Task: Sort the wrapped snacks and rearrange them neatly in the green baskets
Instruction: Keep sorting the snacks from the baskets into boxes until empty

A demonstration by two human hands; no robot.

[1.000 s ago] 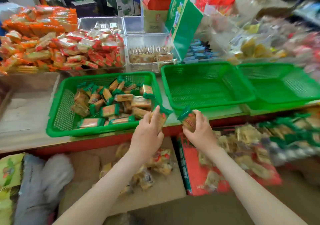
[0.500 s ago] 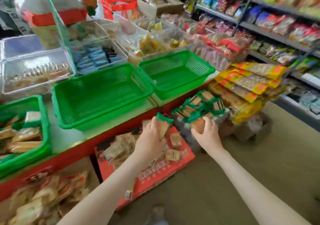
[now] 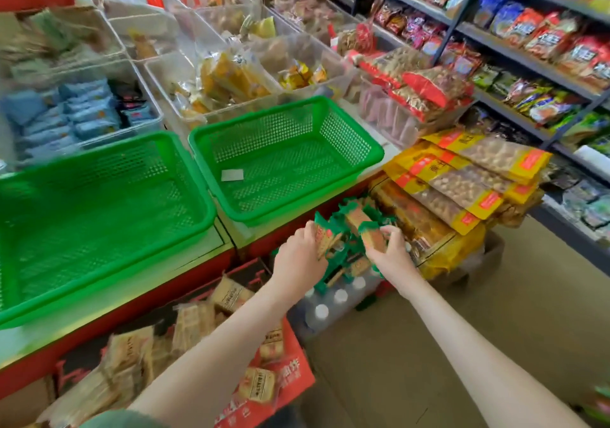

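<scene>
Snacks (image 3: 325,238) — 1 in left hand (image 3: 298,259), 1 in right hand (image 3: 391,252) — below green baskets (image 3: 376,157).

This is a snack shop. Metal shelves (image 3: 528,61) on the right are packed row upon row with bright bags (image 3: 554,38) of snacks. On the tabletop (image 3: 224,237), clear bins (image 3: 237,110) hold loose wrapped sweets and biscuits behind green baskets (image 3: 346,137). Yellow packs (image 3: 462,176) are stacked beside the tabletop's right end. An open red box (image 3: 280,384) of stock sits on the floor (image 3: 429,345).
</scene>
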